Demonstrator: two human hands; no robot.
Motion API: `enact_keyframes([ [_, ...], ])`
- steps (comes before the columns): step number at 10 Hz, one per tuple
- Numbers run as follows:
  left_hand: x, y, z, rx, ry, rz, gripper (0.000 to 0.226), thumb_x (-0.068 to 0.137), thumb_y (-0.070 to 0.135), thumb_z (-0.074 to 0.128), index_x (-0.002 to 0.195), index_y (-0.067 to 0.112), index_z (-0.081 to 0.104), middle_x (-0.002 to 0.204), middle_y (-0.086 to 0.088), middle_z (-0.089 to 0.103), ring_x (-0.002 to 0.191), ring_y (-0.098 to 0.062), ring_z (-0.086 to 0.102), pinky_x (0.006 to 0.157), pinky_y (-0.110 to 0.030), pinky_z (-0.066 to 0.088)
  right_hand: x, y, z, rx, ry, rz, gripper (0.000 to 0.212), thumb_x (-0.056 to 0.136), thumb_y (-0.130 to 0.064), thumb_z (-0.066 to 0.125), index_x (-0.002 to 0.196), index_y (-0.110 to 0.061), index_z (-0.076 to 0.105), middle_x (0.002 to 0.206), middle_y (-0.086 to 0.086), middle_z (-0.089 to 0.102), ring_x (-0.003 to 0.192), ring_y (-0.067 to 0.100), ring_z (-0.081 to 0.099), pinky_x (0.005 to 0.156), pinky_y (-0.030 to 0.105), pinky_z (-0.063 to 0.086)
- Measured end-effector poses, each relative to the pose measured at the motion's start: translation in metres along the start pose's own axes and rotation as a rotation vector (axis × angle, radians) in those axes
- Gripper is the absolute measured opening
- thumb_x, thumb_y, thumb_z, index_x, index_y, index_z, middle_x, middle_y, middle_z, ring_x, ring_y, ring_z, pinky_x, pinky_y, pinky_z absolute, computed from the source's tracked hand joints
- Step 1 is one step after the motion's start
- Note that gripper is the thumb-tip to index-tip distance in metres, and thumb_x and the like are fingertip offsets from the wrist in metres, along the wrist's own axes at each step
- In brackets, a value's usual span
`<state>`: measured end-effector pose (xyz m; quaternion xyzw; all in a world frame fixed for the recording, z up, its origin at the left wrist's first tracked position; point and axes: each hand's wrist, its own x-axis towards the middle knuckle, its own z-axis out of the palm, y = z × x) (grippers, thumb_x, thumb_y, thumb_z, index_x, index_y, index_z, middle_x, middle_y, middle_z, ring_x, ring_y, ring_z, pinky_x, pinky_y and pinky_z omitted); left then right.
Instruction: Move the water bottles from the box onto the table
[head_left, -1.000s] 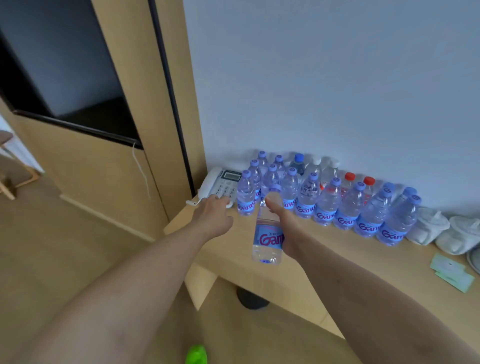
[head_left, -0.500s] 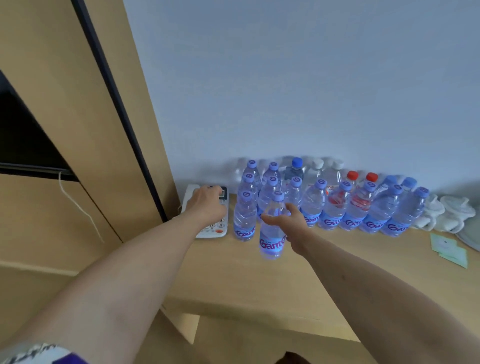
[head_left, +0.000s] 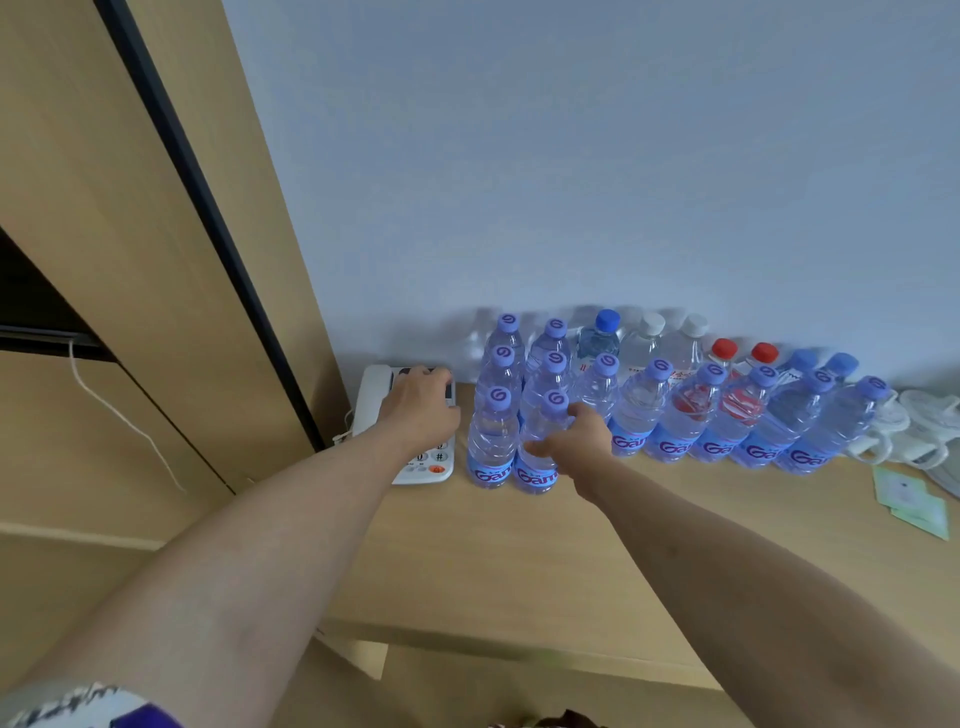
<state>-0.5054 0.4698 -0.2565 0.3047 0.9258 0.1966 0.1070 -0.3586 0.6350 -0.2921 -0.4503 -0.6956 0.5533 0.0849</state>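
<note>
The clear plastic water bottle with the purple cap (head_left: 540, 447) is stood on the light wooden desk (head_left: 519, 561), front of the row, right hand (head_left: 576, 447) grip wrapped round it. Best released gently, neighbours unbumped.

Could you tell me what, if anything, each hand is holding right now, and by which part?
The right hand grips a water bottle around the middle of its body, standing on the table. The left hand holds nothing; it rests on the telephone.
</note>
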Motion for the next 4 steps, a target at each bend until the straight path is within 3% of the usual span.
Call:
enact_keyframes([
  [1, 0.001, 0.002, 0.004, 0.016, -0.013, 0.004, 0.043, 0.093, 0.025, 0.063, 0.134, 0.011, 0.057, 0.136, -0.015, 0.055, 0.127, -0.036, 0.049, 0.1, -0.044, 0.048, 0.002, 0.0, 0.0, 0.0, 0.012, 0.051, 0.065, 0.074, -0.005, 0.09, 0.118, -0.017, 0.043, 0.116, 0.008, 0.058, 0.101, 0.03, 0.061, 0.085, 0.044, 0.056],
  [3, -0.001, 0.008, 0.004, 0.021, -0.02, 0.048, 0.04, 0.092, 0.027, 0.064, 0.129, 0.013, 0.058, 0.13, -0.015, 0.057, 0.122, -0.036, 0.052, 0.098, -0.045, 0.049, -0.006, -0.001, -0.006, -0.025, -0.028, 0.033, 0.075, 0.074, -0.011, 0.091, 0.133, -0.016, 0.045, 0.118, 0.007, 0.058, 0.104, 0.028, 0.058, 0.072, 0.035, 0.047],
  [4, 0.003, 0.013, -0.002, 0.01, 0.016, 0.085, 0.037, 0.092, 0.029, 0.065, 0.125, 0.013, 0.059, 0.124, -0.014, 0.058, 0.116, -0.035, 0.054, 0.089, -0.04, 0.049, -0.012, -0.007, -0.01, -0.089, -0.029, 0.004, 0.086, 0.075, -0.014, 0.091, 0.144, -0.015, 0.041, 0.121, 0.005, 0.056, 0.102, 0.025, 0.055, 0.061, 0.027, 0.043],
])
